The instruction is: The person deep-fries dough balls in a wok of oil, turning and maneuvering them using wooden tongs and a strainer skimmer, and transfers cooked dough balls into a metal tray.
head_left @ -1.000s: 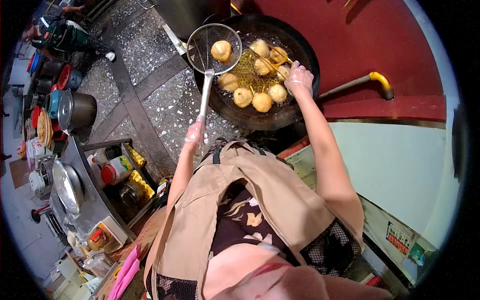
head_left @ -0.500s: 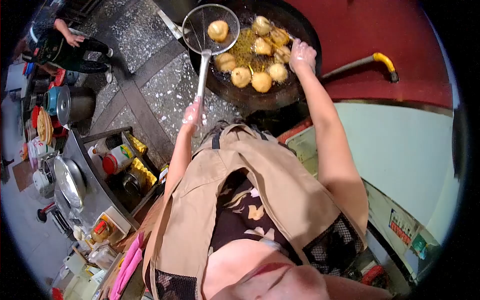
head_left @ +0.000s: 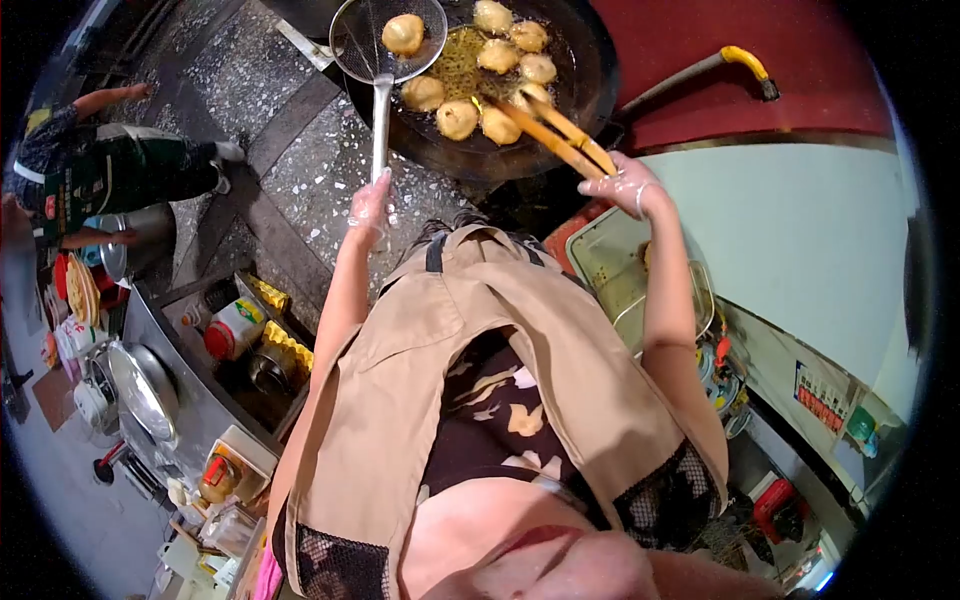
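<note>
My left hand (head_left: 370,205), in a thin clear glove, is closed round the metal handle of a wire mesh strainer (head_left: 345,55). One golden fried dough ball (head_left: 403,35) lies in the strainer, above the left side of the wok. My right hand (head_left: 628,185), also gloved, grips a pair of wooden tongs (head_left: 552,138). Their tips reach over the front of the wok (head_left: 590,110), close to the balls there. Several browned dough balls (head_left: 458,119) float in the bubbling oil (head_left: 455,58). Whether the tongs touch a ball I cannot tell.
To the right of the wok lies a rod with a yellow end (head_left: 745,65) on a red surface. A wire-edged tray (head_left: 610,260) sits below my right forearm. Another person (head_left: 120,180) stands at the left near a large pot (head_left: 150,240). A metal counter (head_left: 190,350) holds bowls.
My right hand has drawn back from over the wok toward me, bringing the tongs into view. The strainer and wok sit higher and further left in view. The other person has come closer.
</note>
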The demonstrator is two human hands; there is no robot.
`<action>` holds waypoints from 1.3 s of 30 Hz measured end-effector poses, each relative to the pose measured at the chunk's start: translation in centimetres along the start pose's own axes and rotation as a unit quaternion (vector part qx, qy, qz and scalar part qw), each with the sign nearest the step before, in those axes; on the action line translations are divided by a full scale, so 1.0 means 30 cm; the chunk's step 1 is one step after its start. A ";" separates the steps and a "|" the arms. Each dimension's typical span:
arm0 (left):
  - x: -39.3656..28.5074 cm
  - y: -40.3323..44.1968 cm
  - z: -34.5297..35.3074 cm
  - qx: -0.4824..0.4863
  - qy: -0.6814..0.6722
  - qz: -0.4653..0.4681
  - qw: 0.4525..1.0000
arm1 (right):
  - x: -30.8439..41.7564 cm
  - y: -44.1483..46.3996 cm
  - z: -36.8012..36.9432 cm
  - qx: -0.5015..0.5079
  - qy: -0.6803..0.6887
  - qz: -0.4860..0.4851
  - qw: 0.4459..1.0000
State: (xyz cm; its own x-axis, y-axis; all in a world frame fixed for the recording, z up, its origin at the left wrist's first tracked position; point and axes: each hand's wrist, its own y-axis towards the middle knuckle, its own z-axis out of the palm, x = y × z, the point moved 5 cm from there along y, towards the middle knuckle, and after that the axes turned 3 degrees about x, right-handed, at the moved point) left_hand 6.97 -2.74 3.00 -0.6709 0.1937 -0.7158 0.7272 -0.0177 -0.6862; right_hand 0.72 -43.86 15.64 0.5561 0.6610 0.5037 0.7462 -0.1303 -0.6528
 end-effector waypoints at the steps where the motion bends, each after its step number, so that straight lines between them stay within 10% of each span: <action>1: -0.002 -0.004 0.001 0.007 0.004 0.006 1.000 | -0.001 -0.023 0.016 -0.014 -0.052 0.011 0.999; 29: 0.012 0.005 0.036 -0.012 0.006 0.055 0.998 | 0.103 -0.010 0.071 0.065 -0.146 0.112 0.981; 39: 0.033 0.013 0.076 0.005 -0.041 0.036 0.998 | 0.202 -0.034 0.119 0.044 -0.169 -0.009 0.985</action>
State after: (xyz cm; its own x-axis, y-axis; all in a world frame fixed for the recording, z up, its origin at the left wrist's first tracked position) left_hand 6.24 -4.80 1.73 -0.6265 0.1106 -0.7715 0.7731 -0.0377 -0.6332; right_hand 2.04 -37.08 17.33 0.3783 0.8729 0.3080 0.7119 -0.0617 -0.6995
